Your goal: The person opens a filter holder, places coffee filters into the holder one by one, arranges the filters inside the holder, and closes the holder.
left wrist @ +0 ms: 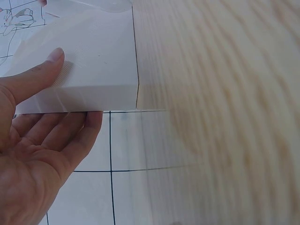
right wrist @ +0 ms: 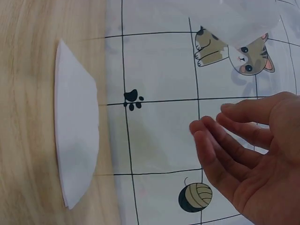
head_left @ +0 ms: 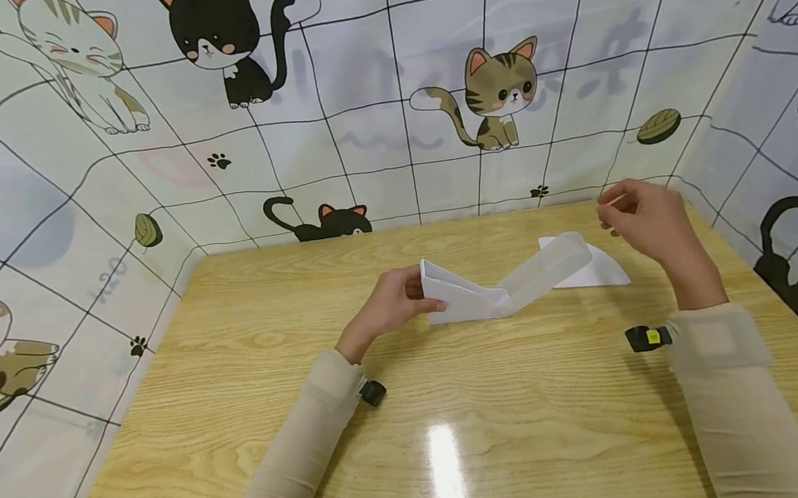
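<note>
My left hand (head_left: 392,302) grips the left end of a white box (head_left: 459,301), thumb on its near side and fingers around the end. In the left wrist view the thumb presses the textured face of the box (left wrist: 101,56). A translucent lid (head_left: 547,270) slants up to the right from the box, standing open. Behind that lid lies a thin stack of white fan-shaped papers (head_left: 606,269), like coffee filters. My right hand (head_left: 652,224) hovers beyond them to the right, holding nothing. Its fingers are loosely bent in the right wrist view, apart from the papers (right wrist: 77,126).
A wood-grain table (head_left: 300,422) carries everything. Cat-patterned sheeting (head_left: 359,148) rises along the back and both sides, close to the table's far edge and my right hand. Both sleeves bear small black devices at the wrists.
</note>
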